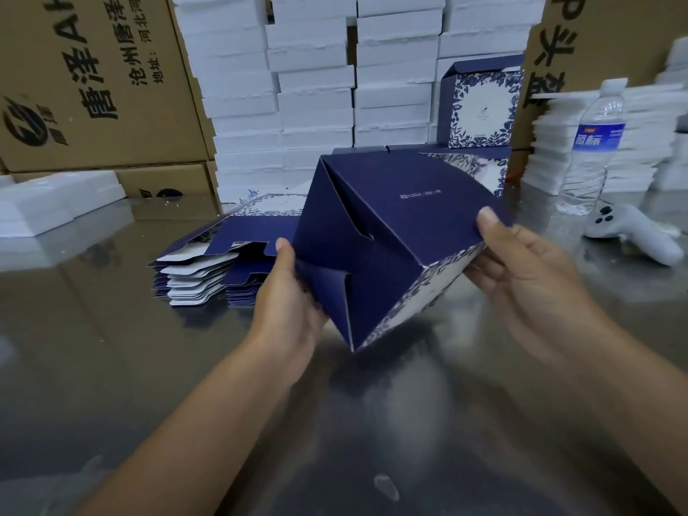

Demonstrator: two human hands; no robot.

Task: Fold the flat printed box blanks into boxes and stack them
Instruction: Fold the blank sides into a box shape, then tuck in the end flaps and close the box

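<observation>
navy card, half formed: the box [387, 247] is held tilted above the steel table [111, 348], just in front of the blanks [223, 255]. left hand [294, 303] grips its flap end, thumb on top; right hand [521, 270] pinches the opposite edge, fingers under the printed side. bottom flaps look interlocked, so this seems the tail of the folding step. next, likely square it up, close the lid, then stack it by the finished box [480, 106] behind.
</observation>
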